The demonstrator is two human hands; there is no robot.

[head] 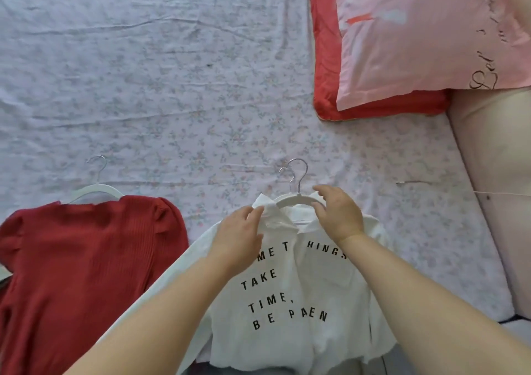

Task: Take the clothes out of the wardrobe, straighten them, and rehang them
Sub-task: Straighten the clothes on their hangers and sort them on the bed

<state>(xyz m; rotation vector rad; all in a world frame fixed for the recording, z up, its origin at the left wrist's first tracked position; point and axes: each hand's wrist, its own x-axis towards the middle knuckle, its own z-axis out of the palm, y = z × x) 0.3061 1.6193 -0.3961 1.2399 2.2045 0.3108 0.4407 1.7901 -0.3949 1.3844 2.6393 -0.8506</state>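
Seating white lettered shirt (287,303) on white hanger (298,200), flat on floral bedsheet (172,87). Left hand (238,231): pinches shirt collar (273,216). Right hand (339,213): thumb, fingers curled round hanger arm. Advice: centre collar under hook, pull shoulders even, smooth front. Red knit top (86,245): on own hanger, beside, apart.

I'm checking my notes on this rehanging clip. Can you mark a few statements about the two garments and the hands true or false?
1. The white shirt lies on the floral sheet, lettering up. True.
2. The red top has no hanger. False: the top's hanger sits in its neck.
3. The left hand pinches the shirt's collar. True.
4. The right hand lies flat on the sheet. False: it grips the shirt's hanger.
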